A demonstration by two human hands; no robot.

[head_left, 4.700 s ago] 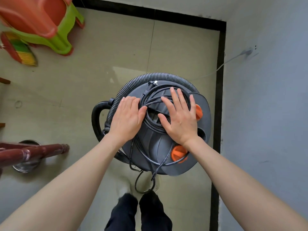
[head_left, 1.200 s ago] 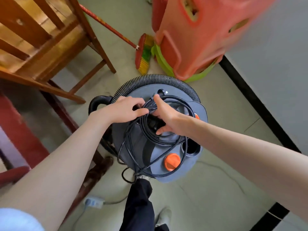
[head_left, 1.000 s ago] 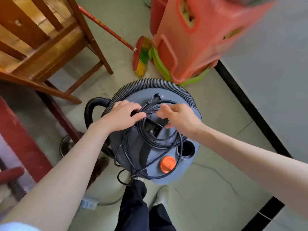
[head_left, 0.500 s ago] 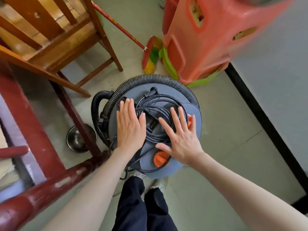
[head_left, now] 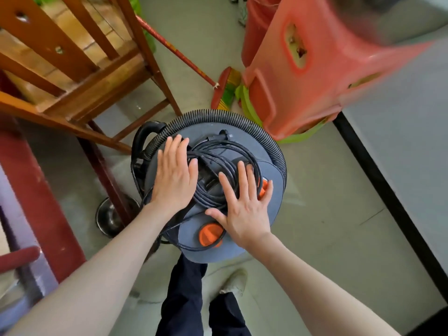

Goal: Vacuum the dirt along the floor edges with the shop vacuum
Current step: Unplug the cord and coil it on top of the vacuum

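hands lie flat now on top of the shop vacuum (head_left: 242, 251): a second ago the fingers were curled in among the coiled power cord (head_left: 218, 170), and both have since opened out. the left hand (head_left: 174, 175) rests palm down on the left of the lid with its fingers straight and close together, the tips touching the cord's outer loops. the right hand (head_left: 244, 204) presses on the right side, fingers spread apart, partly over the cord and over one orange latch (head_left: 265, 187). neither hand grips anything. the view has also drawn closer to the wooden chair (head_left: 72, 69).

that reads as pushing or steadying the machine into place, not cleaning. the cord is not yet unwound and the ribbed hose (head_left: 242, 120) lies wrapped round the rim, so suction work along the edges has not begun.

the vacuum stands on a pale tiled floor (head_left: 327, 202), just in front of the person's feet. a black skirting strip (head_left: 388, 190) runs along the grey wall on the right. stacked red and green plastic stools (head_left: 303, 69) stand just beyond the vacuum, a broom (head_left: 225, 90) beside them. a metal bowl (head_left: 109, 217) sits under the chair legs; whether dirt lies along the skirting is hard to tell, since the frame is blurred there.
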